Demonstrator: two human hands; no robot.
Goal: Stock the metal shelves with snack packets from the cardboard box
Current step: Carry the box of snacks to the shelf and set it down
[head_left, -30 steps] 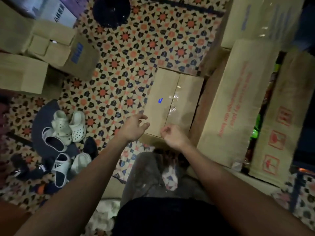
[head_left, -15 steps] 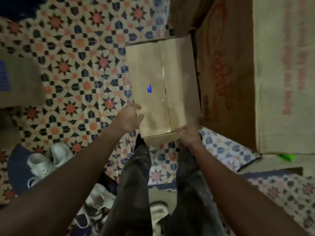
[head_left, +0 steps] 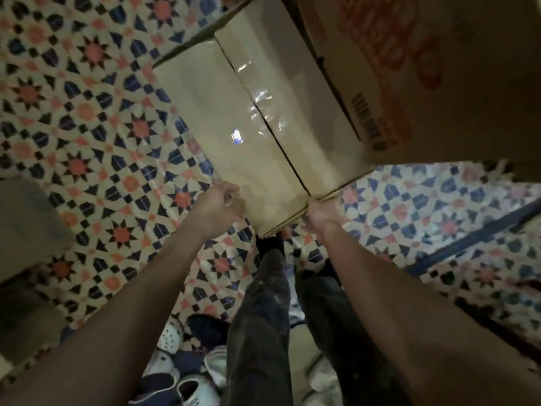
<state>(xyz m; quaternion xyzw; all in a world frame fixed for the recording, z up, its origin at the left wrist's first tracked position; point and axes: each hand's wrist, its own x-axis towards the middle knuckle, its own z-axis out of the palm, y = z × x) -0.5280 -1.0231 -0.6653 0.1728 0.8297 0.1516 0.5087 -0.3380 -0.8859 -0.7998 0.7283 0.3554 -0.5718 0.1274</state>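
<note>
A closed cardboard box (head_left: 222,118) is seen lying on the patterned tile floor (head_left: 87,127), its two top flaps meeting along a centre seam that is covered by glossy clear tape (head_left: 257,106). A small blue mark (head_left: 237,136) is carried on the left flap, just beside the seam. The box's near end is held from both sides. The left grip (head_left: 218,209) is curled against the near left corner, with the thumb laid on the top face. The right grip (head_left: 322,213) is closed on the near edge at the end of the seam, its fingers tucked below the rim. Whether the near end is raised off the floor cannot be told. A larger carton (head_left: 439,83), printed in red and marked with a barcode (head_left: 370,124), is set right beside the box's right flank and overhangs it in this view. A blurred pale box (head_left: 26,224) is seen at the left edge, well apart. Dark trouser legs (head_left: 263,317) are seen below the arms, and several shoes (head_left: 193,388) are scattered on the floor near them.
</note>
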